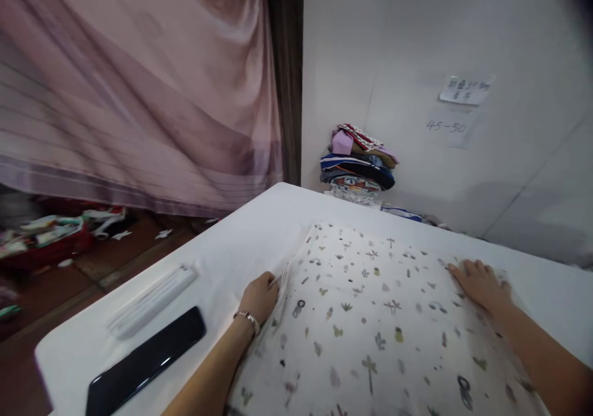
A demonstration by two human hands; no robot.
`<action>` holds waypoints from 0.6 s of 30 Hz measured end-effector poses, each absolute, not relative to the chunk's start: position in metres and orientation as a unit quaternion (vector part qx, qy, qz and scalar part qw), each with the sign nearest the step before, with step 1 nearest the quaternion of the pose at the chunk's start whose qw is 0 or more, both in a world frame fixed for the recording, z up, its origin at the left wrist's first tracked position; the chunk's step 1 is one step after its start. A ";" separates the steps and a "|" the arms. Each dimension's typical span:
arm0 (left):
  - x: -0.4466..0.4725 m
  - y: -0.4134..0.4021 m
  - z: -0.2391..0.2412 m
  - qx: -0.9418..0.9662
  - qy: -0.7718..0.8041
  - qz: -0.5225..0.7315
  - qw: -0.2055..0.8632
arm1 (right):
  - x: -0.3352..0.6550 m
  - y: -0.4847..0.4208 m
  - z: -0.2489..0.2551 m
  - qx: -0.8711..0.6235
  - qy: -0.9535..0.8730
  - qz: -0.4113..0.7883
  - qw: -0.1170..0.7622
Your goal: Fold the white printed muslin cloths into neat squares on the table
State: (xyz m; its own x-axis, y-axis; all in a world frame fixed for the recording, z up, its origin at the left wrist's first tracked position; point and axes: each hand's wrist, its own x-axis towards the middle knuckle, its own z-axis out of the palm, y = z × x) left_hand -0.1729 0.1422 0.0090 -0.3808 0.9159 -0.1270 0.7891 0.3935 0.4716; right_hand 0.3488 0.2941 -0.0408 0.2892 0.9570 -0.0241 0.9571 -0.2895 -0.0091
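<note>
A white fabric with small printed plants [370, 317] lies spread over the white table [250, 224]. My left hand [259, 295], a bracelet on its wrist, is closed on the fabric's left edge and pinches a few layers there. My right hand [479, 283] lies flat on the fabric's far right part with its fingers stretched out and pressing down.
A black phone [148, 360] and a white flat strip [152, 298] lie on the table's left end. A pile of folded coloured cloth [359, 165] stands against the white wall behind. A pink curtain [139, 88] hangs at left; scraps and a red basket [41, 243] sit on the floor.
</note>
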 end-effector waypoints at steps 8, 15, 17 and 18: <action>-0.178 0.139 0.003 0.503 0.792 0.252 0.237 | 0.190 0.308 -0.031 0.644 0.764 -0.019 -0.015; -0.181 0.136 0.011 0.507 0.772 0.264 0.279 | 0.164 0.309 -0.012 0.660 0.749 -0.055 0.011; -0.181 0.134 0.012 0.505 0.765 0.267 0.298 | 0.151 0.282 -0.008 0.649 0.759 -0.056 0.002; -0.181 0.133 0.012 0.508 0.761 0.265 0.304 | 0.143 0.262 -0.009 0.638 0.768 -0.056 0.000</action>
State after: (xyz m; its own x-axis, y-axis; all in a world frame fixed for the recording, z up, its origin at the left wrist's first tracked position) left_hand -0.1810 0.1331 0.0117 -0.2995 0.9343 -0.1932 0.6124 0.3435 0.7120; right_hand 0.1426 0.2622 -0.0087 -0.1856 0.9801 -0.0710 0.9800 0.1794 -0.0856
